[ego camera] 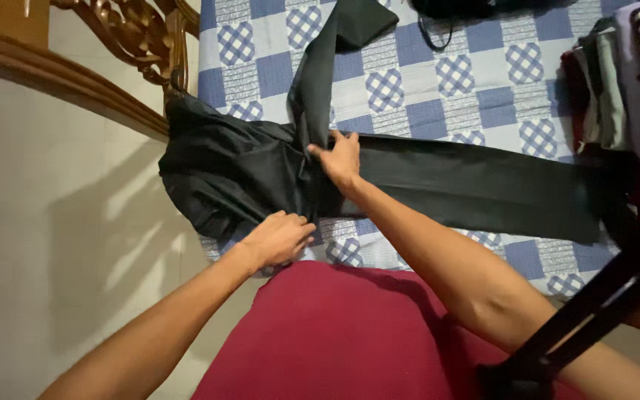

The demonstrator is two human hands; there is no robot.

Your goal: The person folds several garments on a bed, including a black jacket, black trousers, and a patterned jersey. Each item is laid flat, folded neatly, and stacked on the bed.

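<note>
Pressing black trousers (pixel 438 181) flat on a checked bedsheet (pixel 483 81), the right hand (pixel 341 157) lies open where the legs meet, the left hand (pixel 279 237) curled at the waistband's near edge; one leg runs sideways, rightward from that right hand.

Trousers: black trousers (pixel 446 181) spread across the blue checked bedsheet (pixel 483 81), one leg angled up.
Left hand: left hand (pixel 279 238) flat on the lower edge near the waist.
Right hand: right hand (pixel 340 158) pressing the crotch.
Right edge: folded clothes pile (pixel 624 81).
</note>
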